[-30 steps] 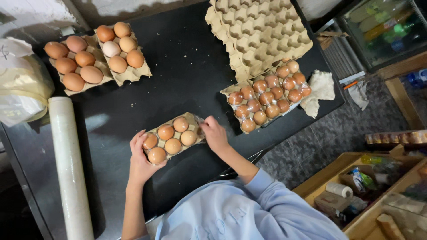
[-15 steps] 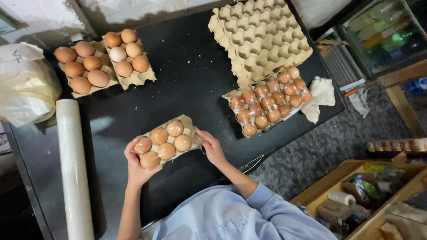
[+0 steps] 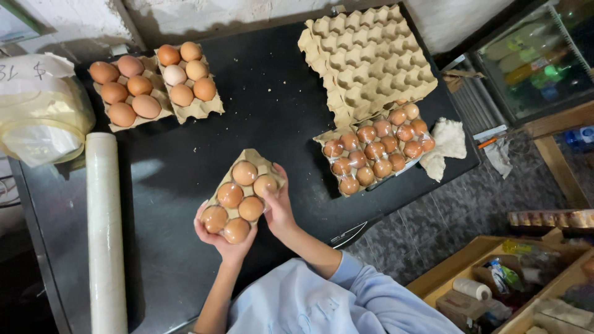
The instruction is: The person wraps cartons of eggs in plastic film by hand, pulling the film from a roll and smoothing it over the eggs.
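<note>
A small cardboard egg tray [image 3: 252, 156] holding several brown eggs is lifted above the black table [image 3: 272, 105]. My left hand [image 3: 224, 242] cups its near end from below. My right hand [image 3: 278, 205] grips its right side, thumb against an egg. The tray is turned on a diagonal, its far corner pointing away from me. My light blue sleeves show at the bottom of the head view.
Two small trays of eggs [image 3: 150, 85] sit at the back left. A stack of empty cardboard trays [image 3: 366, 59] lies back right, with a wrapped tray of eggs [image 3: 376, 150] and a cloth [image 3: 447, 142] beside it. A roll of cling film [image 3: 106, 231] lies along the left.
Both hands have lifted the small tray off the table and rotated it, bringing it closer to me. The other trays have not moved.
</note>
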